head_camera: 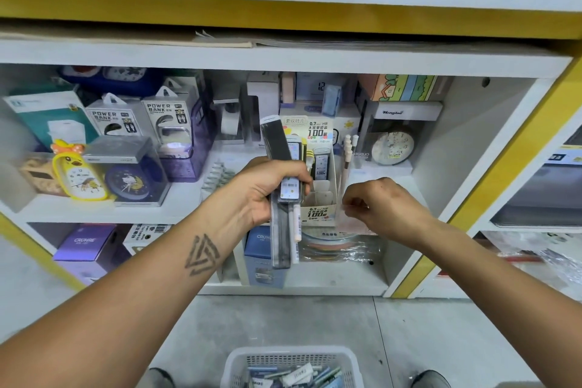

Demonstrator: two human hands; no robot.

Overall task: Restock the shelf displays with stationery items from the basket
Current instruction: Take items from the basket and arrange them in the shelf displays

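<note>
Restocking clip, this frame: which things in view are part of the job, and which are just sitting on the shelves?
Part of the job:
- left hand gripping a bundle of pen packs
- right hand, fingers curled by the lead refill display box
- basket of stock on the floor

Just sitting there:
- yellow duck clock
- power bank boxes
- round alarm clock
- purple box

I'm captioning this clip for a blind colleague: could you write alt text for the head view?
A person's left hand grips a bundle of long dark stationery packs upright before a white shelf of clocks and boxes. The right hand, fingers curled, reaches beside a lead-refill display box; a white basket sits below.
</note>
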